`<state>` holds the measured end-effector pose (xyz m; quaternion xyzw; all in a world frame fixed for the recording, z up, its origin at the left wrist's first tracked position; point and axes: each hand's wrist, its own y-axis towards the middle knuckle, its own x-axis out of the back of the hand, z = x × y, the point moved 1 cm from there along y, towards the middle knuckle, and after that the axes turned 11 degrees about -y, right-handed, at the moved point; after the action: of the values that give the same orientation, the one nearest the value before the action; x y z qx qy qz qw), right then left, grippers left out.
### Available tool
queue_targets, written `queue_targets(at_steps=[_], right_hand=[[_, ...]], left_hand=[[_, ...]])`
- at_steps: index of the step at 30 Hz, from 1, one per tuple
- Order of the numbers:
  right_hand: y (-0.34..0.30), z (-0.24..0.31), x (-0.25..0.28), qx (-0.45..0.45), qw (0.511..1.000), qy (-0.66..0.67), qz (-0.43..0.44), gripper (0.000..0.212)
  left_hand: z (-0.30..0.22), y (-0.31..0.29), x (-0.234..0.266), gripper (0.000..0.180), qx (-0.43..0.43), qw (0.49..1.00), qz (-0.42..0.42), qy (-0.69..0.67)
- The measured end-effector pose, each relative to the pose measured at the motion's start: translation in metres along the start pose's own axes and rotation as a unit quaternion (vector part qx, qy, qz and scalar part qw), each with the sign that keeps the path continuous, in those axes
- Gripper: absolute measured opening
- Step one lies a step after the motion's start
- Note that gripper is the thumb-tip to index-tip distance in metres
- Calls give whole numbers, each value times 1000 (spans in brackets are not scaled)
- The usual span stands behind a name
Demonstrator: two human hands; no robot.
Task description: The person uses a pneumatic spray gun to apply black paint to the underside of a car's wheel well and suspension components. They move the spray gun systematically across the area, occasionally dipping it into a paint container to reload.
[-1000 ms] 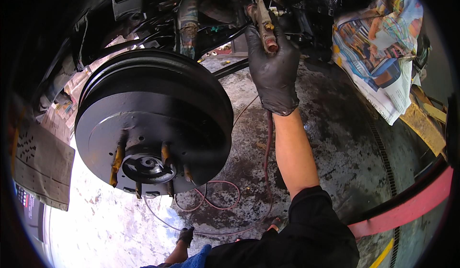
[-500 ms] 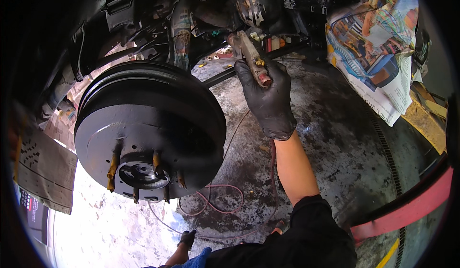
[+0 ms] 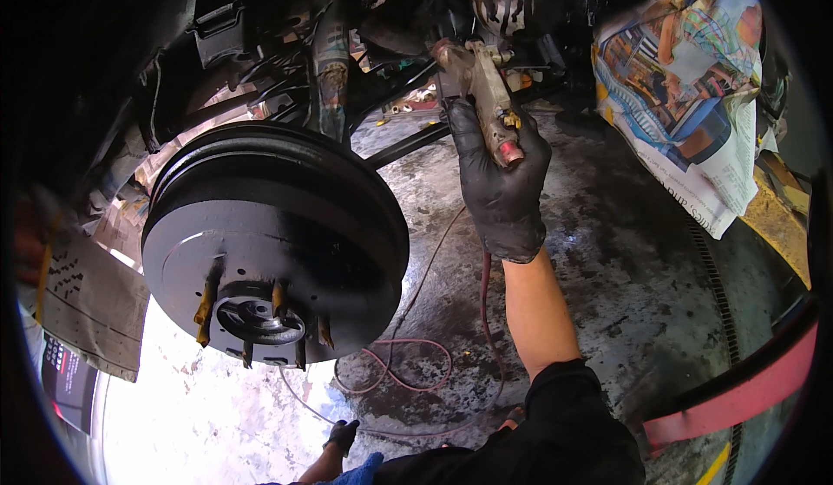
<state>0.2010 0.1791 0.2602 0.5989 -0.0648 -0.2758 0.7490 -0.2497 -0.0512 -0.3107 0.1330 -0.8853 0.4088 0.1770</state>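
My right hand (image 3: 503,199), in a black glove, is wrapped round a worn metal spray gun (image 3: 493,95). The gun has a red end and a brass knob, and it tilts up and away beneath the vehicle. A reddish hose (image 3: 486,298) emerges below the glove. To the left of the gun, and apart from it, is a glossy black brake drum (image 3: 260,251) with several brown-yellow covered studs. Low in the picture, my gloved left hand (image 3: 341,435) is beside a thin hose (image 3: 299,405); its fingers are too small to make out.
Dark suspension parts (image 3: 331,77) fill the top. Newspaper (image 3: 685,112) hangs at the right, above a yellow piece (image 3: 781,233) and a red curved bar (image 3: 737,398). A looped hose (image 3: 416,389) lies on the stained floor (image 3: 599,259). A brown sheet (image 3: 95,303) hangs at the left.
My right hand and the spray gun have moved to the right and slightly down, farther from the drum. The view has shifted slightly; my left hand stays low in nearly the same place.
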Motion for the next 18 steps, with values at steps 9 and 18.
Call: queue_targets(at_steps=[9,18], right_hand=[[-3,18,22,-151,977,123,81,38],[16,14,15,-130,964,194,127,35]], left_hand=[[10,-4,2,58,-5,1000,-23,14],[-3,-14,-9,60,17,1000,-9,3]])
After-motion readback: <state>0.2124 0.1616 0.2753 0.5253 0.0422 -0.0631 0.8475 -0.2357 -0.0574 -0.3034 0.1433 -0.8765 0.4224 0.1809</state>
